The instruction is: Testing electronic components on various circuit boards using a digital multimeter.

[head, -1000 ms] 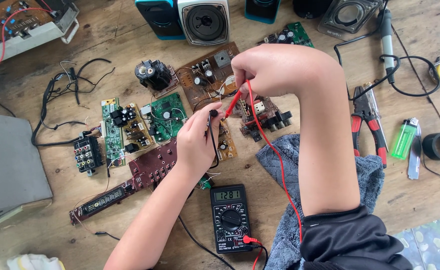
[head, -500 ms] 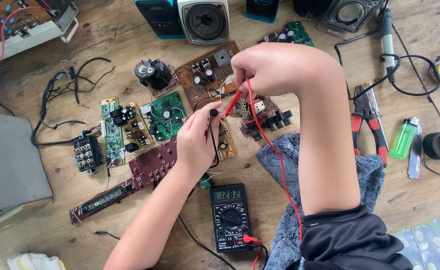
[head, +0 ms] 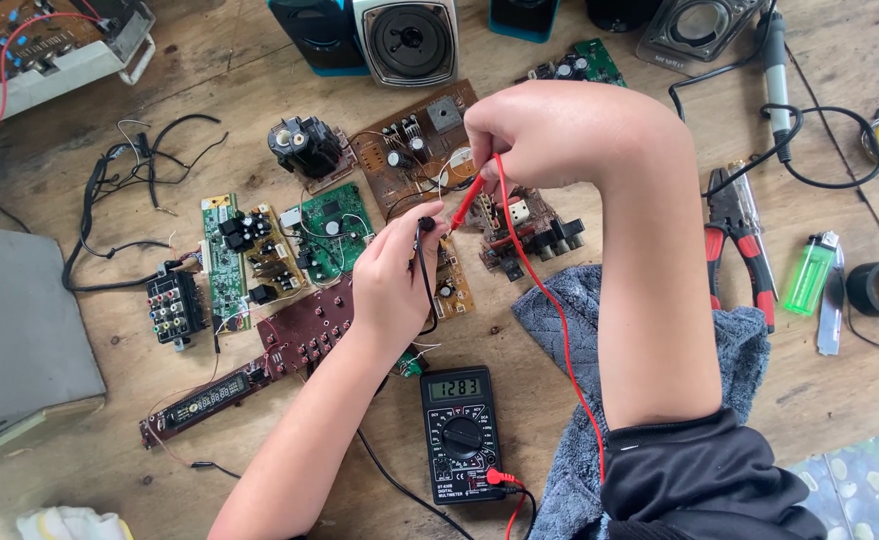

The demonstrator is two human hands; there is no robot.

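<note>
fingers of my left hand point(head: 392, 275) pinch the black probe point(head: 426, 228) and my right hand point(head: 550, 135) grips the red probe point(head: 466, 205) over the brown circuit board point(head: 415, 150), where i judge a slipped tip could bridge two close solder points.

Bright, even daylight; soft shadows, no glare; sharp pic, slight edge distortion.

red probe point(head: 468, 203), thin, tilted, tip down on brown circuit board point(head: 415, 150) nr table's far edge; black probe point(head: 425, 232) upright; black multimeter point(head: 462, 432) flat nr near edge, display lit.
</note>
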